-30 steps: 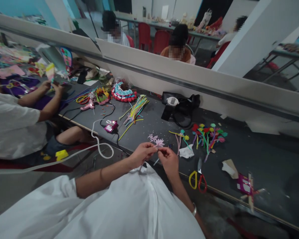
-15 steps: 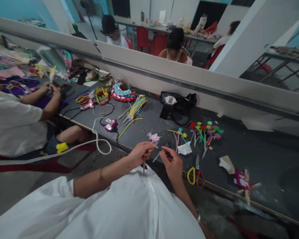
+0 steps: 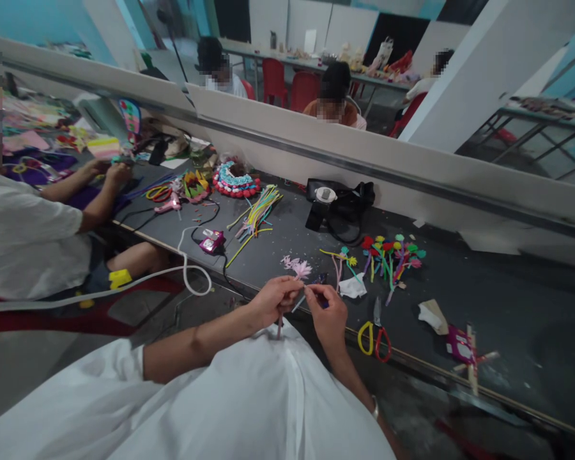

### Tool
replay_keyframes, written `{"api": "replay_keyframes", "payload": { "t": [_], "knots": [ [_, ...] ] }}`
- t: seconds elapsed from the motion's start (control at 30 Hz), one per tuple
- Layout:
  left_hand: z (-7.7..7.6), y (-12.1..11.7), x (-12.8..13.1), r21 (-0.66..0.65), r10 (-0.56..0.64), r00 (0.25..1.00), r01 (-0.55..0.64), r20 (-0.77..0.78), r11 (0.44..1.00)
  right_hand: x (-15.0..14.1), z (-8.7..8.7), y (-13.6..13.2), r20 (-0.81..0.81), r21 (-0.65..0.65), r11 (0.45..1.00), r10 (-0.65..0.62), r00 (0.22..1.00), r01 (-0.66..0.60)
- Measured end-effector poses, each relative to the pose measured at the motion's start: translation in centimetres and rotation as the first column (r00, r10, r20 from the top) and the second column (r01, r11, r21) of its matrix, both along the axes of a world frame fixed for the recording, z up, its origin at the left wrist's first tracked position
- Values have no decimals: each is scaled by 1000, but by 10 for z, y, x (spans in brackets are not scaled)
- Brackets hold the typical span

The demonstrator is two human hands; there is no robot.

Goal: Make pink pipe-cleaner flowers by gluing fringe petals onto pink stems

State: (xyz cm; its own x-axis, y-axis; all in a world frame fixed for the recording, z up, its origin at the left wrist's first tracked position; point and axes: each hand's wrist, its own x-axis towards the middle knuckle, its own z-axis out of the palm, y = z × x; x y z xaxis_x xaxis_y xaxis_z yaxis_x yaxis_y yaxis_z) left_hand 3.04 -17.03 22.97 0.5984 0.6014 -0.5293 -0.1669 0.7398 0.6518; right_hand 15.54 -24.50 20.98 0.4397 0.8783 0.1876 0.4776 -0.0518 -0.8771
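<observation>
My left hand (image 3: pixel 274 300) pinches a pale pink pipe-cleaner flower (image 3: pixel 303 269) just under its petals. The flower's stem (image 3: pixel 280 328) runs down below the hand toward my white shirt. Close against the left fingertips, my right hand (image 3: pixel 329 314) is closed in a pinch at the flower's base; what it grips is too small to make out. A thin pale strip (image 3: pixel 298 302) shows between the hands. Pink petal-like pieces (image 3: pixel 289 262) lie on the dark table just behind the flower. Scissors (image 3: pixel 376 327) with one yellow and one red handle lie right of my right hand.
Finished colourful pipe-cleaner flowers (image 3: pixel 393 252) lie at right, beside a crumpled white tissue (image 3: pixel 352 287). Loose pipe cleaners (image 3: pixel 259 211), a pink glue gun (image 3: pixel 168 203) and a white cable (image 3: pixel 186 259) are at left. A co-worker's hands (image 3: pixel 117 172) work at far left.
My right hand has moved left, bringing its fingertips to the left fingertips at the flower's base. The co-worker's hands have shifted, and the yellow-tipped item they held upright is no longer seen upright.
</observation>
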Motion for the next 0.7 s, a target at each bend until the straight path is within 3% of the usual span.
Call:
{"api": "replay_keyframes", "payload": {
  "t": [0.17, 0.37, 0.5, 0.7],
  "knots": [
    [4, 0, 2, 66, -5, 1000, 5, -9, 998, 8, 1, -1, 25, 37, 998, -57, 998, 57],
    [4, 3, 4, 94, -2, 987, 17, -160, 995, 15, 12, 3, 299, 152, 988, -22, 954, -25],
    [4, 3, 6, 133, -2, 972, 34, -234, 991, 14, 15, 8, 440, 136, 989, -3, 898, -63],
    [1, 2, 6, 194, 23, 954, 37, -298, 980, 14, 11, 11, 526, 73, 995, 15, 850, -63]
  ]
}}
